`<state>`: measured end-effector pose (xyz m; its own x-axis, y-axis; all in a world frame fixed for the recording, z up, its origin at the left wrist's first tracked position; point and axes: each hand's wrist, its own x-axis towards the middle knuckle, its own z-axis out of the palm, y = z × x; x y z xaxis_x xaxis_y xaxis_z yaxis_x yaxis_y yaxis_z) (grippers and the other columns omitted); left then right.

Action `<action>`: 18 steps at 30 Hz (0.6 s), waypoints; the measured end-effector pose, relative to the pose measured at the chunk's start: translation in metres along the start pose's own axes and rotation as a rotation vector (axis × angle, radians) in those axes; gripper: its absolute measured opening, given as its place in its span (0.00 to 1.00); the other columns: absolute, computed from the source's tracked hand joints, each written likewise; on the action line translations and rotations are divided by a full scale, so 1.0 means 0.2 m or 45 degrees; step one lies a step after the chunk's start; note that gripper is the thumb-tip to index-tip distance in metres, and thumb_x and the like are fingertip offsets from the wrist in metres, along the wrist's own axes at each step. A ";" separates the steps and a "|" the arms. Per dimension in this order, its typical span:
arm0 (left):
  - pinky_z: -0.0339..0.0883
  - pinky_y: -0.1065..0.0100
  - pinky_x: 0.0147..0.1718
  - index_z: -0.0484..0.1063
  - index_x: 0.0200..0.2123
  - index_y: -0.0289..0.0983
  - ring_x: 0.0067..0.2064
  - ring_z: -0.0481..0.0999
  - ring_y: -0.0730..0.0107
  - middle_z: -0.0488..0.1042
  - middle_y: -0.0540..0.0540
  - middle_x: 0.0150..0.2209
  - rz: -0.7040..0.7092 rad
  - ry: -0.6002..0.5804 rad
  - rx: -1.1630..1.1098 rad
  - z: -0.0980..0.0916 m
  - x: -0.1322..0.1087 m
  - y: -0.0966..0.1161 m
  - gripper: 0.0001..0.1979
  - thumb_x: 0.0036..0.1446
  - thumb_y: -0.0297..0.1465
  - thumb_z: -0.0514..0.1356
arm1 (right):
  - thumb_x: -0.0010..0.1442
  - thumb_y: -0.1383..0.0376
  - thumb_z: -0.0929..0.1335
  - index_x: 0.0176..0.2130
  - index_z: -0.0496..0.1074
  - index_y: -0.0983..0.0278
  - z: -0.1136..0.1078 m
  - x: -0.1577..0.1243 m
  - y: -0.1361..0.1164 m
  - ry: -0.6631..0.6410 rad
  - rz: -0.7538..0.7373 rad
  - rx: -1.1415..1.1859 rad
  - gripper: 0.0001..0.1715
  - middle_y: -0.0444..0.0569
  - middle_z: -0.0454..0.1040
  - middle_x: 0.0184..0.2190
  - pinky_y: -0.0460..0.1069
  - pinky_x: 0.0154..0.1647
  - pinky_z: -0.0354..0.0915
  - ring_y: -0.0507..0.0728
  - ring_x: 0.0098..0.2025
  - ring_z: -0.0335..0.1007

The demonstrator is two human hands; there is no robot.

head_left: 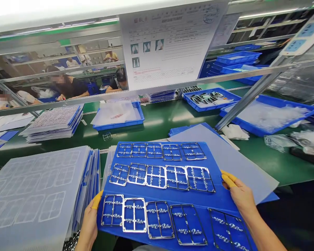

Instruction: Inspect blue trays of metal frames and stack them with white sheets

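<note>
Between my two hands a blue plastic sheet [167,195] is held up, tilted toward me. Three rows of shiny metal frames [156,176] lie on it, each a rectangle with crossbars and small script lettering inside. My left hand [90,214] grips the sheet's left edge, a yellow finger cot on its finger. At the right edge my right hand [239,195] pinches the sheet, yellow cots on the fingertips. The thumbs and the fingers beneath are partly hidden.
A tall stack of interleaved sheets [39,188] stands to the left. White and blue sheets [240,160] lie at right. Behind are blue trays [120,126], a paper stack [52,120] and a metal rail [157,89] with a hanging document [167,42]. Other people sit beyond.
</note>
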<state>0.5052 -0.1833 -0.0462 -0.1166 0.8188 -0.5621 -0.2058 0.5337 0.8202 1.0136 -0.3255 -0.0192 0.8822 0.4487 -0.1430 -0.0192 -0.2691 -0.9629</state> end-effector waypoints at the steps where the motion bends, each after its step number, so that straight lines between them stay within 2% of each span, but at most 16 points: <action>1: 0.78 0.60 0.38 0.81 0.47 0.36 0.39 0.84 0.55 0.84 0.42 0.40 -0.010 0.010 0.016 -0.01 0.02 0.00 0.26 0.42 0.35 0.74 | 0.38 0.50 0.75 0.33 0.79 0.63 0.01 0.01 0.01 -0.015 0.011 0.028 0.25 0.41 0.64 0.16 0.47 0.18 0.52 0.51 0.19 0.56; 5: 0.76 0.63 0.39 0.81 0.46 0.36 0.40 0.83 0.58 0.84 0.44 0.38 0.007 0.050 0.058 -0.03 0.08 0.00 0.22 0.44 0.30 0.71 | 0.39 0.49 0.76 0.37 0.81 0.65 0.04 0.02 0.02 -0.070 0.074 0.127 0.29 0.40 0.63 0.16 0.47 0.18 0.50 0.51 0.20 0.54; 8: 0.75 0.67 0.39 0.81 0.41 0.38 0.36 0.82 0.63 0.83 0.49 0.33 0.025 0.121 0.052 -0.04 0.12 0.01 0.19 0.41 0.25 0.69 | 0.40 0.48 0.76 0.39 0.80 0.65 0.09 0.02 0.00 -0.091 0.061 0.174 0.30 0.40 0.63 0.17 0.47 0.20 0.49 0.50 0.21 0.53; 14: 0.76 0.67 0.33 0.80 0.43 0.40 0.29 0.80 0.66 0.81 0.53 0.28 -0.040 0.133 0.064 -0.04 0.18 0.02 0.25 0.36 0.20 0.63 | 0.43 0.46 0.74 0.37 0.80 0.65 0.16 0.04 -0.03 -0.133 0.003 0.165 0.28 0.42 0.64 0.19 0.48 0.23 0.49 0.52 0.23 0.53; 18: 0.76 0.66 0.36 0.80 0.40 0.40 0.29 0.79 0.66 0.82 0.53 0.29 -0.005 0.163 0.054 -0.03 0.20 0.04 0.24 0.36 0.19 0.61 | 0.43 0.47 0.74 0.39 0.80 0.65 0.19 0.07 -0.02 -0.137 0.018 0.157 0.30 0.42 0.66 0.20 0.48 0.24 0.50 0.52 0.24 0.53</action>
<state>0.4938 -0.1471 -0.0633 -0.2397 0.7842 -0.5723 -0.1660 0.5477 0.8200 1.0077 -0.2865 -0.0256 0.8261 0.5361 -0.1737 -0.0943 -0.1723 -0.9805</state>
